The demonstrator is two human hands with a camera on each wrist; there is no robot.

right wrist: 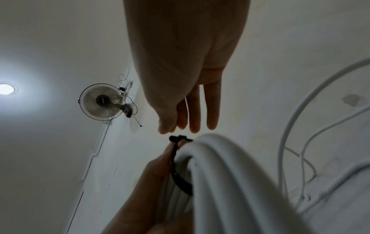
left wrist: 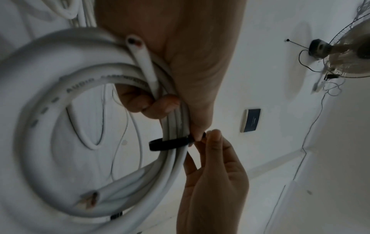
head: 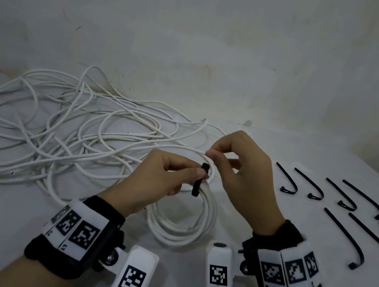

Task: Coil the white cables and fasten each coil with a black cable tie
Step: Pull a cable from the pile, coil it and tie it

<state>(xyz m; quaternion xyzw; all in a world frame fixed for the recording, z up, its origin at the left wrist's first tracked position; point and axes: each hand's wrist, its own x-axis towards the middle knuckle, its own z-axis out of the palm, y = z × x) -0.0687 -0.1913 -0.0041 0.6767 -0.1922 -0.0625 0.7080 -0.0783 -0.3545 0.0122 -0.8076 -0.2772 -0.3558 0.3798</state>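
Observation:
A small coil of white cable (head: 179, 235) is held upright over the table by my left hand (head: 193, 173). Its thumb and fingers grip the top of the coil (left wrist: 60, 52) and press a black cable tie (head: 199, 180) looped round the strands. The tie (left wrist: 168, 143) circles the bundle, with its head (right wrist: 178, 138) at the top. My right hand (head: 211, 155) hovers just above that head. In the right wrist view its fingers (right wrist: 195, 114) hang fairly straight, a small gap from the tie, and nothing shows between them.
A large tangle of loose white cable (head: 60, 120) spreads over the left and back of the white table. Several spare black cable ties (head: 350, 204) lie in rows on the right. A wall (head: 203, 32) rises close behind, and a wall fan (right wrist: 102, 104) hangs high up.

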